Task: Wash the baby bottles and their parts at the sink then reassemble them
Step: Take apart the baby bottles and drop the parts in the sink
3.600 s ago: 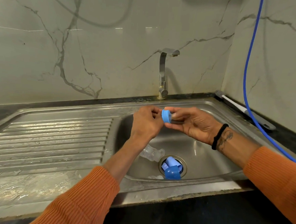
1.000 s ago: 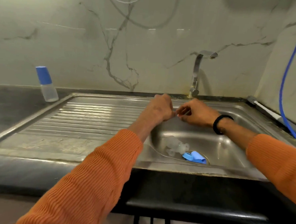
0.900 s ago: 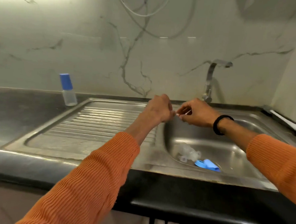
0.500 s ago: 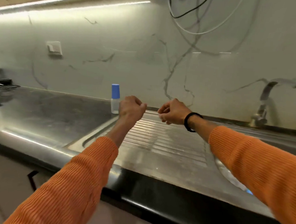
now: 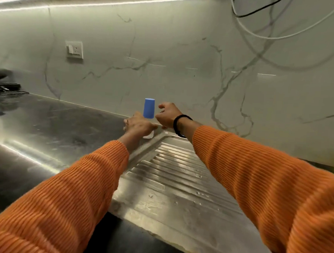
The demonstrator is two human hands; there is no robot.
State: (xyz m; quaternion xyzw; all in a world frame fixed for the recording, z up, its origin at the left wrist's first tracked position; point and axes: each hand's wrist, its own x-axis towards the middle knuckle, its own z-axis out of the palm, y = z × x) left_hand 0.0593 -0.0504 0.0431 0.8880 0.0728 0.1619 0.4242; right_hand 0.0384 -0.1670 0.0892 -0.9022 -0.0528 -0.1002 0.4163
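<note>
A small baby bottle stands upright on the dark tabletop, at the far left corner of the ribbed steel drainboard and close to the marble backsplash. Its tall blue cap is on and rises clear above both hands. The left hand lies in front of the bottle's clear lower body, hiding most of it; its grip seems to wrap the body, though the fingers are too hidden to be sure. The right hand, with a black band at the wrist, is just right of the cap, fingers loosely spread and curved toward it, with a thin gap showing between fingertips and cap, so its grip is wide and holds nothing. Both arms wear orange ribbed sleeves. A wall socket sits high on the backsplash to the left, and white and black cables loop at the upper right.
</note>
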